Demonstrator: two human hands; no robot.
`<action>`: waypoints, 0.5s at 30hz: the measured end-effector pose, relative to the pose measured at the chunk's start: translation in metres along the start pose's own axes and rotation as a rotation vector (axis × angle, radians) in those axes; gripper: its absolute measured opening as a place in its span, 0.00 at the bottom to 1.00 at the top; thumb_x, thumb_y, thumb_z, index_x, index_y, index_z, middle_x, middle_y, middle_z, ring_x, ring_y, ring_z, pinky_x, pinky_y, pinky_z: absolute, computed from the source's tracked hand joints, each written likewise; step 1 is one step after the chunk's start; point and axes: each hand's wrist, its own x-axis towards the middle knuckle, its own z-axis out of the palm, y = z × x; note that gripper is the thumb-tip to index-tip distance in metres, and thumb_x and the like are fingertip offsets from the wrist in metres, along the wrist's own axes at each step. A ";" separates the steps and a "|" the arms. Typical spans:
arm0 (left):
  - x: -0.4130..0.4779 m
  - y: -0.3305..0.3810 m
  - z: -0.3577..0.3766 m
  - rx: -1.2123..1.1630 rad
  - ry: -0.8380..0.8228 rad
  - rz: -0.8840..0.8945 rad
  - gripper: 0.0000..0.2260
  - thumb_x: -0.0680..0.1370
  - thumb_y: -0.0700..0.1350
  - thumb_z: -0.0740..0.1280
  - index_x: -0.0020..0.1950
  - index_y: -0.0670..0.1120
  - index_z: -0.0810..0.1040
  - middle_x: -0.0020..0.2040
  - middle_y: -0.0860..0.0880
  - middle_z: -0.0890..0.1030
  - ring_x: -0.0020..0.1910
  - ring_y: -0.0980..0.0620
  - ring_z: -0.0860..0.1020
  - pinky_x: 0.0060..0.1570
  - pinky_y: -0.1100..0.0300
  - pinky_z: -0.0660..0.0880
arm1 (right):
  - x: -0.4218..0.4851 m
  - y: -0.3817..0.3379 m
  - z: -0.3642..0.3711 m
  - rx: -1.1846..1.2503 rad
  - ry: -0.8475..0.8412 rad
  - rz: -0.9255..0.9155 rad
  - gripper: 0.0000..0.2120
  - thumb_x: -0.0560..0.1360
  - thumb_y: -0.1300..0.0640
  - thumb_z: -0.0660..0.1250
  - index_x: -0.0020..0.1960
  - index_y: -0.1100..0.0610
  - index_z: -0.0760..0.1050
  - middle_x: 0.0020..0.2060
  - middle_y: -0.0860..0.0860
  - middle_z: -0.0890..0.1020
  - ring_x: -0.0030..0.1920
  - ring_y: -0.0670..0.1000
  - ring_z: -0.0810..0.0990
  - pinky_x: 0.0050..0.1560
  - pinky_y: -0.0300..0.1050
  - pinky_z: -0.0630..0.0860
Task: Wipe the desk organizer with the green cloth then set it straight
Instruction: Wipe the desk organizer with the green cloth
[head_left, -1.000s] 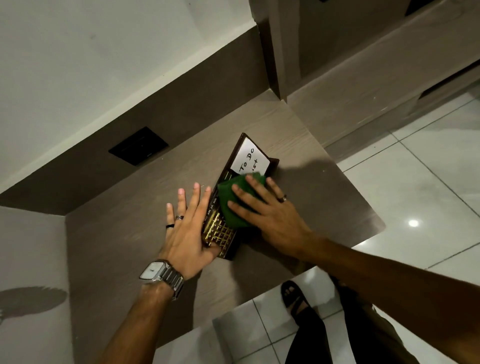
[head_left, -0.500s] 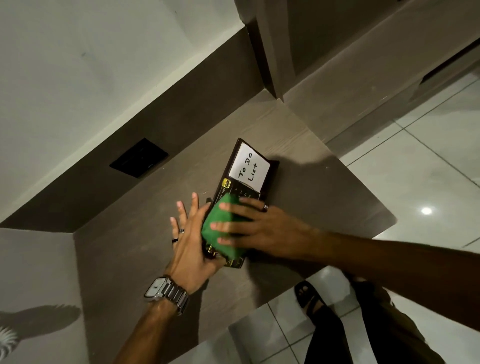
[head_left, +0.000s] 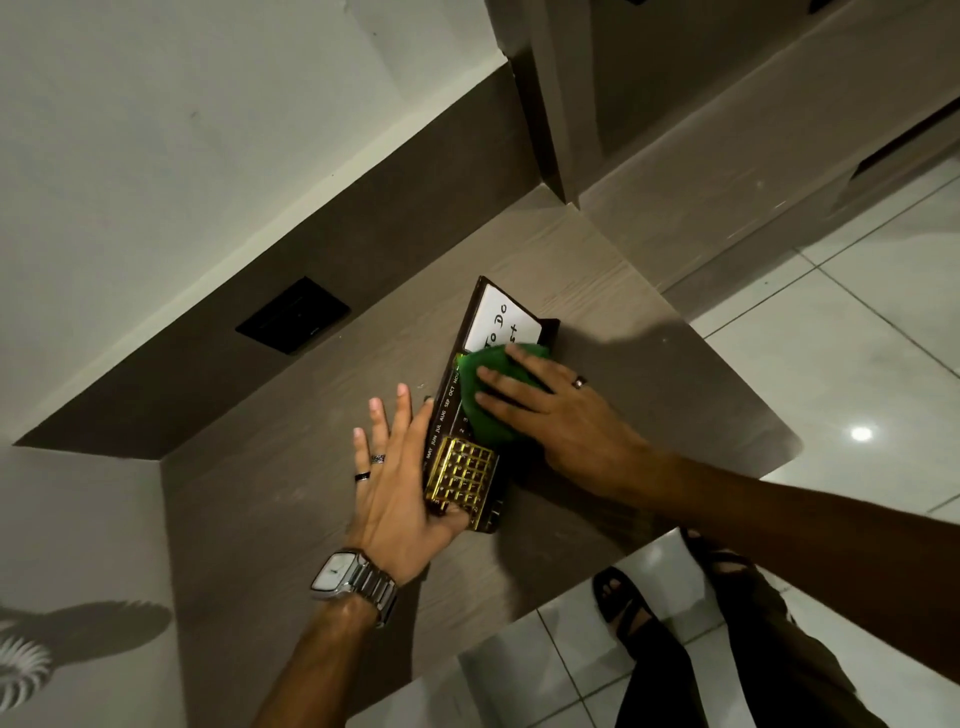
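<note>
Right hand (head_left: 550, 410) is flat, fingers spread, pressing the bunched green cloth (head_left: 485, 400) onto the dark rectangular desk organizer with gold grid and white note card (head_left: 457, 447). It's directly under my palm, lying skewed on the grey wood-grain desk (head_left: 291, 499), long axis running away to the upper right. Left hand (head_left: 400, 483), open, braces its near-left edge, so I'd guess wiping continues along that axis.

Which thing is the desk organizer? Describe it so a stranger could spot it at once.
Start at the brown wooden desk in the corner below the white wall. The desk organizer is the flat dark slab lying slanted there between the left hand and the right hand, which presses the green cloth onto it. Nothing else there carries a white To Do List note, month names and a gold grid.
</note>
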 end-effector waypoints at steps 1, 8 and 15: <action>0.000 0.000 0.000 0.014 -0.003 -0.001 0.58 0.61 0.54 0.76 0.76 0.58 0.36 0.78 0.52 0.35 0.76 0.50 0.32 0.72 0.44 0.31 | -0.005 -0.004 0.009 0.004 -0.010 -0.042 0.37 0.67 0.65 0.74 0.74 0.54 0.67 0.75 0.56 0.67 0.76 0.64 0.59 0.64 0.70 0.69; 0.000 -0.003 -0.002 0.062 -0.018 0.004 0.55 0.62 0.58 0.72 0.77 0.55 0.37 0.78 0.52 0.34 0.76 0.49 0.33 0.72 0.46 0.33 | -0.015 0.024 0.016 -0.105 0.029 -0.089 0.33 0.67 0.62 0.75 0.71 0.51 0.73 0.73 0.60 0.70 0.74 0.63 0.65 0.71 0.64 0.60; 0.000 -0.002 -0.004 0.056 -0.031 0.004 0.54 0.65 0.60 0.72 0.77 0.54 0.36 0.78 0.50 0.35 0.76 0.49 0.33 0.73 0.46 0.34 | -0.033 -0.007 0.027 -0.048 -0.129 -0.196 0.37 0.58 0.56 0.84 0.65 0.50 0.77 0.70 0.58 0.74 0.71 0.63 0.69 0.67 0.63 0.67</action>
